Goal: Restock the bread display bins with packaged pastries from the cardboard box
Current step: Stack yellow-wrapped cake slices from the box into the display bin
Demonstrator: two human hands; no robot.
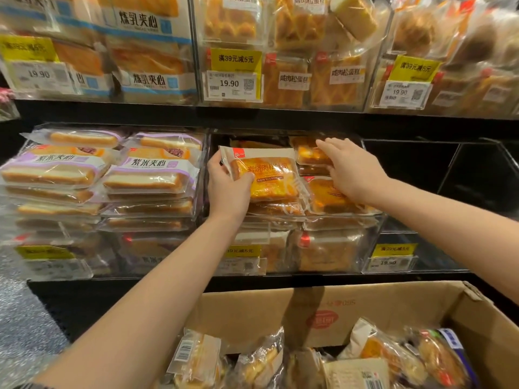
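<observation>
Pastry packet (265,175), orange label, sits at the left front of the middle acrylic bin (341,242) on the lower shelf, on top of a stack of the same product; left hand (229,189) grips its left edge, thumb over the top film, fingers wrapped under; right hand (349,171) lies flat and relaxed, fingers straight, on the neighbouring packets (323,196) at the right of that bin, holding nothing; looks like the placing step: left sets the new packet, right steadies the adjacent stack; to do it well: lower the packet flat, label up and facing front so it matches the rows below; slide it against the left wall of the bin so the two columns stay square; hold by the film edge, don't squeeze the bread, it will likely crush easily; keep the right palm light, just enough to stop the slippery wrappers from sliding toward the front lip; release only once the packet is level; cardboard box (280,313) sits below the shelf with more mixed packets (196,357) inside, so plenty is left to shelve; bin to the right (410,167) appears dark, contents not visible; purple-label sandwich bin (112,175) to the left looks full.
</observation>
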